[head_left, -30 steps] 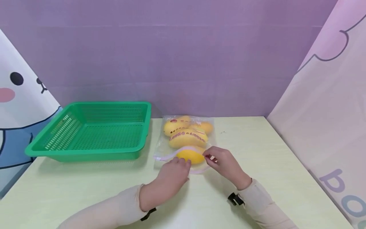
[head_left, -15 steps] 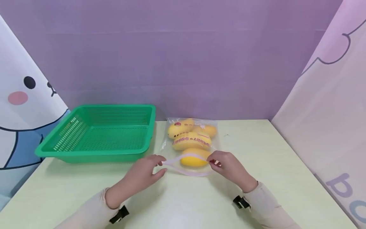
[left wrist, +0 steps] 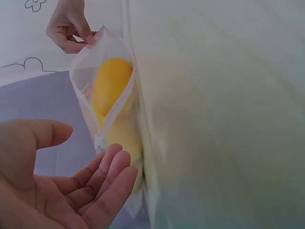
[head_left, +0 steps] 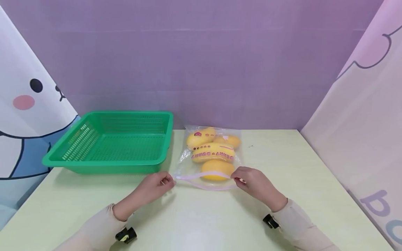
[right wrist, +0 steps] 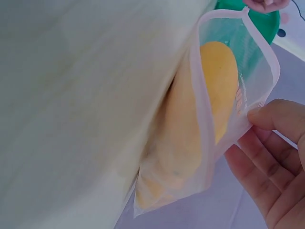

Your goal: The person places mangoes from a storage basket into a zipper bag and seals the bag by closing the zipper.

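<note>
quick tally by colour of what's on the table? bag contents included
Yellow mangoes in the clear bag: 4
Green basket: 1
Clear zip bag, held at its mouth by left hand and right hand: 1
Total: 6

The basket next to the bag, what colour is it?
Green. The basket shows best in the head view, left of the bag.
</note>
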Demonstrator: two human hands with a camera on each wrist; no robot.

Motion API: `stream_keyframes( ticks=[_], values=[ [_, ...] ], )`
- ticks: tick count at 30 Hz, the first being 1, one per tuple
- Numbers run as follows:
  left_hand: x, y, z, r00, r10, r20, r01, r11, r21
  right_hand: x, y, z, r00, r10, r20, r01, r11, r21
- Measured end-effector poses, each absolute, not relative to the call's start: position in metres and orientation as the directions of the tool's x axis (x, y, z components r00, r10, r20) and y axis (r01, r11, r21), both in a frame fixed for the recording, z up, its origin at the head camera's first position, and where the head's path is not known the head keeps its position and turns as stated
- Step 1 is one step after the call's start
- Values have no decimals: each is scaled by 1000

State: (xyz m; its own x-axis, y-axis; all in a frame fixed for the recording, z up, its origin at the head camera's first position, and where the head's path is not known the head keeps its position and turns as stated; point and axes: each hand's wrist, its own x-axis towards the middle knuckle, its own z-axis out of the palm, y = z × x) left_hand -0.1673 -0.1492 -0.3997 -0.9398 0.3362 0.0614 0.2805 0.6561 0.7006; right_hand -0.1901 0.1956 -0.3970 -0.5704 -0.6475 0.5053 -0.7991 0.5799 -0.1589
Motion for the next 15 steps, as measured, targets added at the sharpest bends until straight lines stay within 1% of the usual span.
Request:
stream_keyframes(
  ticks=[4,9,11,15],
  values=[
    [-170,-150,-407,-957,291,-20,170,614,771,-190,195,-399,-577,-659,483,-794,591,-142],
    [-180,-150,-411,-943,323,-81,82,462,883,-192,198,-400,-572,-666,479,-794,596,-119],
    [-183,-147,-411,-932,344,-111,42,408,912,-193,201,-399,-566,-669,482,-796,595,-111],
    [-186,-141,-413,-918,362,-163,-30,345,938,-194,204,-398,-558,-675,483,-801,590,-100]
  ],
)
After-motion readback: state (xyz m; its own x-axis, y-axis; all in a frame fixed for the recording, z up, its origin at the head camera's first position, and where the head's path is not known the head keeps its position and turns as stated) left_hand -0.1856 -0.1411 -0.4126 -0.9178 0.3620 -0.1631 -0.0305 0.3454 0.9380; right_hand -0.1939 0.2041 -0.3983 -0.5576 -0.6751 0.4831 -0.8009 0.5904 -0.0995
